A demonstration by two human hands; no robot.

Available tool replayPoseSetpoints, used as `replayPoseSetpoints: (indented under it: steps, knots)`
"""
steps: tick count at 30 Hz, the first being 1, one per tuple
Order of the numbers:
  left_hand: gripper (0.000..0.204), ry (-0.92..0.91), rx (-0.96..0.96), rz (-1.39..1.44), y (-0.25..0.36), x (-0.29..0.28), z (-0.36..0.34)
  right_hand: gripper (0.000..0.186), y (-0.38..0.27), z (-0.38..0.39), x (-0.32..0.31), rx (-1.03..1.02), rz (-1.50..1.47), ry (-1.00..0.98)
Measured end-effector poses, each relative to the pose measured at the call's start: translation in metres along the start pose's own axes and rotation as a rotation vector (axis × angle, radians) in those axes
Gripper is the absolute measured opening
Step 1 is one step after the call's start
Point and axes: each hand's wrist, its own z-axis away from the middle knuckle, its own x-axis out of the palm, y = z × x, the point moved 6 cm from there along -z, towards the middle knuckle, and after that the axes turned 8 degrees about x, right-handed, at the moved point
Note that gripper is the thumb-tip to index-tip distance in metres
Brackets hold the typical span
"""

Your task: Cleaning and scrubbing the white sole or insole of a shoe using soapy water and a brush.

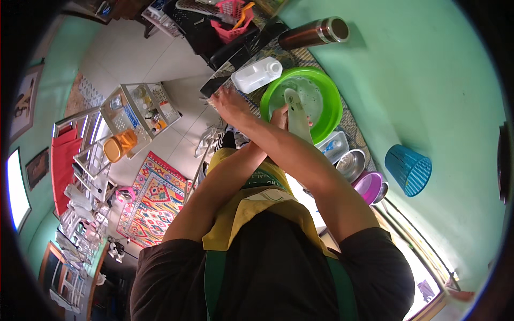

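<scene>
Utensil (pixel 299 122) gripped by left hand (pixel 279 116) across green basin (pixel 333 101) edge; right hand (pixel 230 105) hold unclear; slip risked if wet.

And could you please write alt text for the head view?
A person's left hand holds a long pale object at a green basin of bubbly liquid. The right hand, its forearm crossed over the left one, is near a white plastic bottle.
</scene>
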Motion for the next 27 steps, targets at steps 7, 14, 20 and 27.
replayPoseSetpoints:
  steps: [7, 14, 20, 27]
  knots:
    - [0.066, 0.167, 0.004, -0.159, -0.009, -0.012, 0.020, 0.032, -0.016, 0.040, -0.134, -0.008, -0.378, -0.197]
    - [0.059, -0.042, 0.219, 0.044, 0.009, -0.041, 0.040, 0.039, 0.053, 0.102, -0.233, 0.186, -0.634, 0.231]
    - [0.055, -0.145, 0.044, -0.436, 0.030, 0.040, 0.042, 0.043, 0.144, 0.194, -0.284, 0.468, -0.610, 0.396]
    - [0.059, -0.252, -0.078, -0.343, 0.037, 0.072, 0.053, 0.048, 0.159, 0.247, -0.289, 0.503, -0.683, 0.485]
